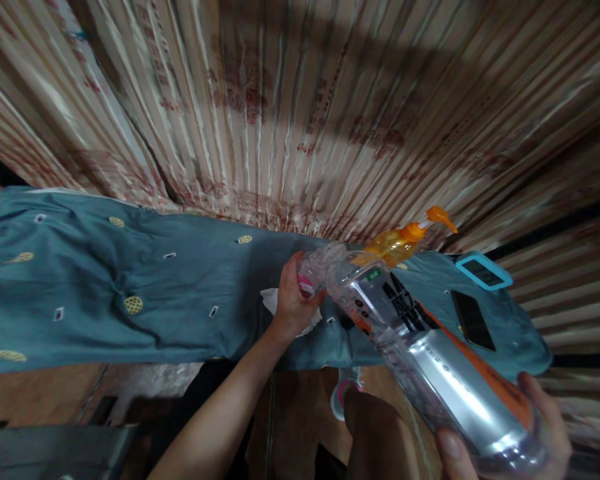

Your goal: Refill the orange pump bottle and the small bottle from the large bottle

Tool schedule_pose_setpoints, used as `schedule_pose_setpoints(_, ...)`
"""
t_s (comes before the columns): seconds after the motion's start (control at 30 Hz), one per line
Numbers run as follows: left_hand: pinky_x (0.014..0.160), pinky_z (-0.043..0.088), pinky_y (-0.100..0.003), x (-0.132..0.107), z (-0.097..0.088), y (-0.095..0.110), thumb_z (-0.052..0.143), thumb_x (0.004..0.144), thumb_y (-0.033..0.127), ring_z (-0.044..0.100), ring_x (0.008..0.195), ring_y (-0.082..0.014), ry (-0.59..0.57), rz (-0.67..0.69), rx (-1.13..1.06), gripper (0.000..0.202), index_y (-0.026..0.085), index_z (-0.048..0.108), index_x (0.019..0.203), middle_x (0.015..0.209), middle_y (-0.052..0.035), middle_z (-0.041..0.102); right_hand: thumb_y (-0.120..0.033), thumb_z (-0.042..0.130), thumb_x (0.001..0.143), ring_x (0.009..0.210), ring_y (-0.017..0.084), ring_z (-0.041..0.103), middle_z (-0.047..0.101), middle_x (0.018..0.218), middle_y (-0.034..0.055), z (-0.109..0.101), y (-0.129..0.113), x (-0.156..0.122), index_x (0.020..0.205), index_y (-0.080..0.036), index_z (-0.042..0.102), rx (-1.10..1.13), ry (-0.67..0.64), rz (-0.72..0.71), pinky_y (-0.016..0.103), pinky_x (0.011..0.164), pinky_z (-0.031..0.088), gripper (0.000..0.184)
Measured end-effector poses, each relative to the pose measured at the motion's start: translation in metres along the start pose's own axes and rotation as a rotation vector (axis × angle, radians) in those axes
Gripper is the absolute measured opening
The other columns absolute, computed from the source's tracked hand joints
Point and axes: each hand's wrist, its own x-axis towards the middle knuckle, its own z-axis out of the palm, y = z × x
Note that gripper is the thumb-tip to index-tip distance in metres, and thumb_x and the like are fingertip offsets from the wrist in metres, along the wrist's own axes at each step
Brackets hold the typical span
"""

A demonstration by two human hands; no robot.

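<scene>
The work looked to be partway through, with both hands occupied and well apart from each other. The left hand point(294, 303) was wrapped round a small clear plastic bottle with a pink label point(307, 283), just above the counter point(180, 287), which was covered in teal cloth with yellow motifs. The right hand point(547, 417) gripped the base end of a large clear plastic bottle with a silver and orange label point(447, 360), tilted so that its narrower end pointed at the left hand. Lifting both bottles and bringing their ends together was done, as far as could be judged; the two overlapped in view, and whether they touched could not be told. No stream or liquid level showed clearly in either, so how much, if anything, had passed between them was uncertain. Neither bottle was set down, so that step was left. A crumpled white tissue point(269, 301) lay under the left hand. Behind the large bottle, a transparent yellow bottle with an orange pump top point(394, 245) was free of both hands, as were the blue-framed digital clock point(484, 271) and flat black phone point(473, 320) farther right.
</scene>
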Motion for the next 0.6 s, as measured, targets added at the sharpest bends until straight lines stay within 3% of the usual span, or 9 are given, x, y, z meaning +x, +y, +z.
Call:
schedule_pose_setpoints(0.17,0.123,0.043,-0.055,-0.0026,0.0036,-0.0024,0.086,0.083,0.048,0.057,0.142,-0.0355,0.012,0.023,0.017,0.090,0.024,0.040,0.156,0.154,-0.0155,0.057,-0.066,0.085,0.080,0.145,0.050,0.049,0.048,0.159,0.0223,0.0022,-0.0058,-0.0010,0.164,-0.017,0.043,0.009,0.006,-0.032,0.080,0.118,0.035,0.105)
schedule_pose_setpoints(0.3,0.123,0.043,-0.055,-0.0037,0.0054,-0.0034,0.082,0.088,0.052,0.055,0.144,-0.0354,0.013,0.080,0.044,0.092,0.026,0.034,0.162,0.157,-0.0167,0.055,-0.071,0.082,0.081,0.144,0.048,0.050,0.048,0.159,0.0248,0.0038,-0.0075,-0.0016,0.165,-0.011,0.039,0.012,-0.028,-0.053,0.077,0.119,0.035,0.113)
schedule_pose_setpoints(0.4,0.120,0.046,-0.053,-0.0038,0.0050,-0.0035,0.077,0.093,0.052,0.058,0.140,-0.0336,0.020,0.149,0.065,0.080,0.024,0.040,0.158,0.151,-0.0159,0.059,-0.076,0.080,0.079,0.142,0.047,0.052,0.051,0.156,0.0244,0.0047,-0.0079,-0.0016,0.163,-0.010,0.041,0.002,-0.029,-0.081,0.074,0.118,0.038,0.114)
schedule_pose_setpoints(0.6,0.116,0.050,-0.050,-0.0028,0.0027,-0.0018,0.073,0.096,0.053,0.061,0.133,-0.0307,0.007,0.201,0.104,0.064,0.023,0.049,0.148,0.144,-0.0142,0.063,-0.070,0.080,0.082,0.146,0.049,0.048,0.048,0.159,0.0235,0.0032,-0.0068,-0.0005,0.165,-0.015,0.040,-0.035,-0.006,-0.096,0.075,0.118,0.038,0.107)
